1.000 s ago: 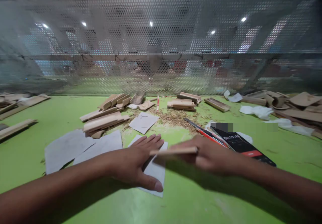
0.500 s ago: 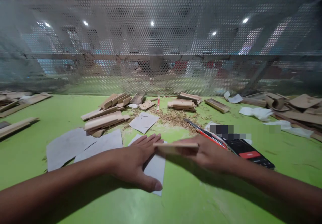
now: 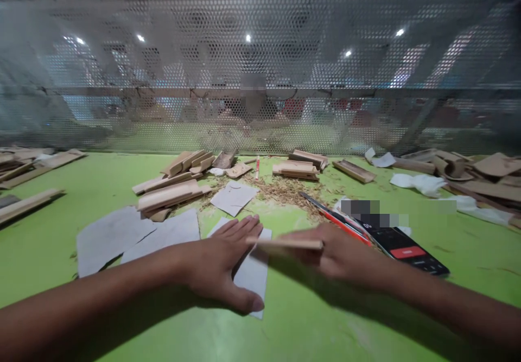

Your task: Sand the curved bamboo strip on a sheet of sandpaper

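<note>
My left hand (image 3: 222, 259) lies flat with its fingers stretched out and thumb apart, pressing down a white sheet (image 3: 257, 275) that looks like paper. Close by on the right, my right hand (image 3: 344, 256) is closed around a thin, flat piece of bamboo (image 3: 288, 244), held roughly level over the sheet's right side. The far end of this piece reaches the edge of my left hand's fingers; whether it touches the sheet I cannot tell. Motion smears the right fingers. Two larger grey-white sheets (image 3: 109, 237) lie left of my left hand, and a smaller one (image 3: 235, 196) lies beyond it.
Behind my right hand lie an orange-and-black cutter-like tool (image 3: 342, 223) and a phone (image 3: 407, 251). Bamboo pieces (image 3: 173, 194) are stacked at the back, with shavings (image 3: 285, 192) among them. A perforated screen (image 3: 252, 52) rises behind the green table (image 3: 309, 329); a person sits beyond it.
The bamboo piece and my right hand have shifted slightly towards me, the piece tilting a little. My left hand stays pressed on the sheet.
</note>
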Demonstrator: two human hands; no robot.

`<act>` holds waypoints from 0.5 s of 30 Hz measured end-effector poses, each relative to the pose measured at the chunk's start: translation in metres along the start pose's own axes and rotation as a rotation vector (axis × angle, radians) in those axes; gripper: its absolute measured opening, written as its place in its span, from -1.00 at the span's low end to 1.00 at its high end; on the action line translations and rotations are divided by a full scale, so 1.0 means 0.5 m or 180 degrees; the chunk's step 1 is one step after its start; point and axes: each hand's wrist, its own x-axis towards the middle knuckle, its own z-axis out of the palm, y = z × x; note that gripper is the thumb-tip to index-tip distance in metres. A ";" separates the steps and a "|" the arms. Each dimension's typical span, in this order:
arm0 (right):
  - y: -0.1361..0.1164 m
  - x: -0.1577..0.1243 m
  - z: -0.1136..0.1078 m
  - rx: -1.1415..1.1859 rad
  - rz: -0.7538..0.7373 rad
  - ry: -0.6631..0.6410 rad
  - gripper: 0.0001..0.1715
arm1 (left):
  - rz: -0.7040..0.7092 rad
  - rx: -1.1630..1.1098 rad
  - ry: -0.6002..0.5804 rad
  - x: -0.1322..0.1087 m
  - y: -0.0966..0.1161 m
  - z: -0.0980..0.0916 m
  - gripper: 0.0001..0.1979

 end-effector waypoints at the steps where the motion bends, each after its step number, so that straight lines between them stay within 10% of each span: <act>1: 0.003 -0.002 -0.002 -0.0182 -0.0060 0.0060 -0.64 | -0.0002 0.0002 0.0030 0.000 0.001 0.000 0.26; 5: 0.023 -0.012 -0.011 -0.0837 -0.0315 -0.0413 -0.66 | -0.0073 0.0084 -0.0107 0.001 0.003 -0.001 0.31; 15: 0.034 -0.006 -0.025 -0.0807 -0.0386 -0.0030 -0.57 | -0.0006 -0.0018 -0.0051 0.000 -0.003 -0.001 0.30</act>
